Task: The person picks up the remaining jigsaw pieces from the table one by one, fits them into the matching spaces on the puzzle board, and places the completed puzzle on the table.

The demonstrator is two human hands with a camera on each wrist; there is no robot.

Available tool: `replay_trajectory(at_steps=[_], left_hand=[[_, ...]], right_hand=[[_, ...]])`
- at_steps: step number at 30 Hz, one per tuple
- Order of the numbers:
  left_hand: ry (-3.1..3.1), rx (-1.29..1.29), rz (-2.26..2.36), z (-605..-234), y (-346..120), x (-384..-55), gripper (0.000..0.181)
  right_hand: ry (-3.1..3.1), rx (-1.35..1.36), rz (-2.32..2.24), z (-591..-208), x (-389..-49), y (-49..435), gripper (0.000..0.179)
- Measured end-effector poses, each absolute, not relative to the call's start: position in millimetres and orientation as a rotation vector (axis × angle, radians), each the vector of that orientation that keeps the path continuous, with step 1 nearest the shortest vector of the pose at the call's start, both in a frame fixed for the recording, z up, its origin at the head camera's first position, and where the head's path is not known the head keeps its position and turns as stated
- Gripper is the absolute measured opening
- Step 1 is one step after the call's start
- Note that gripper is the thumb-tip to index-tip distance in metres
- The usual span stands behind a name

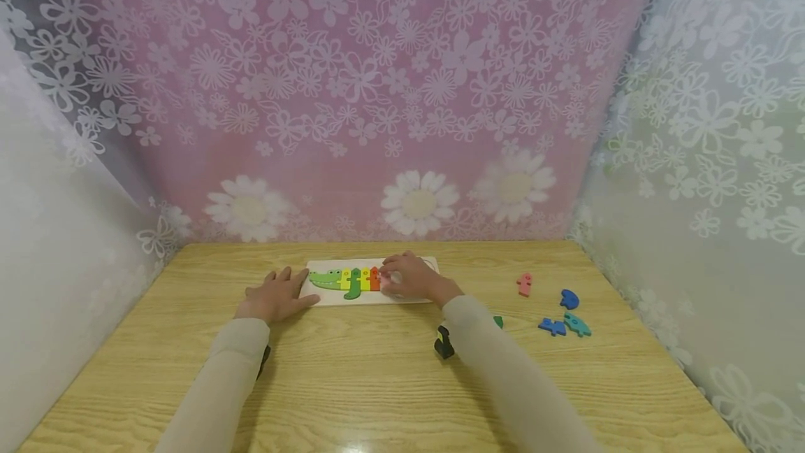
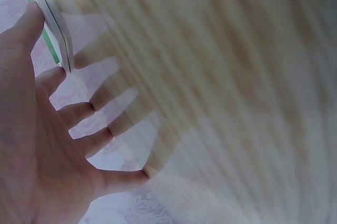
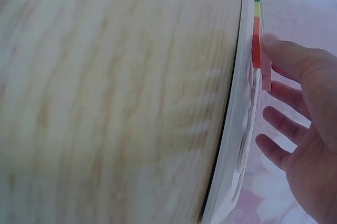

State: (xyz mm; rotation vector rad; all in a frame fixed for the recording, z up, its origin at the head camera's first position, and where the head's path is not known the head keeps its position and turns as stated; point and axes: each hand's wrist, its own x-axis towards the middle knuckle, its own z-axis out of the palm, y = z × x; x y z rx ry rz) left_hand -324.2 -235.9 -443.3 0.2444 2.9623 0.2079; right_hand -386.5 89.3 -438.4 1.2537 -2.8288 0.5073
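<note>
A white puzzle board (image 1: 333,298) lies at the back middle of the wooden table (image 1: 377,383). A row of green, yellow and orange crocodile pieces (image 1: 349,279) fills its left half. My left hand (image 1: 277,296) lies flat on the table at the board's left end, fingers spread (image 2: 79,113), thumb against the board's edge (image 2: 55,24). My right hand (image 1: 409,278) covers the board's right half. In the right wrist view its fingers (image 3: 287,124) are nearly straight over the board (image 3: 231,145), and the thumb touches a pink piece (image 3: 266,74) beside the orange one.
Loose pieces lie on the table to the right: a pink one (image 1: 525,284), two blue ones (image 1: 569,299) (image 1: 552,327), a teal one (image 1: 577,325), and a green one (image 1: 498,321) half hidden by my right sleeve. Flowered curtains close three sides.
</note>
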Motion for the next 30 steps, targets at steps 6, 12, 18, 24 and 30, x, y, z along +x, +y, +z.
replay_trajectory(at_steps=[6, 12, 18, 24, 30], left_hand=[[2.961, 0.246, 0.211, -443.4, -235.9, -324.8, 0.088], [2.961, 0.245, 0.214, -443.5, -236.0, -324.3, 0.087], [2.959, 0.247, 0.217, -443.2, -235.6, -323.8, 0.086], [2.97, 0.246, 0.21, -444.9, -236.0, -325.0, 0.087], [2.973, 0.239, 0.206, -445.5, -235.5, -324.4, 0.087]], right_hand=[[-2.832, 1.234, 0.482, -442.1, -390.0, 85.6, 0.037], [-2.885, 1.177, 0.503, -443.4, -390.8, 83.7, 0.037], [-2.914, 1.162, 0.568, -441.6, -387.0, 81.9, 0.036], [-2.891, 1.181, 0.566, -439.6, -384.6, 80.4, 0.034], [-2.878, 1.204, 0.542, -439.5, -385.1, 79.2, 0.035]])
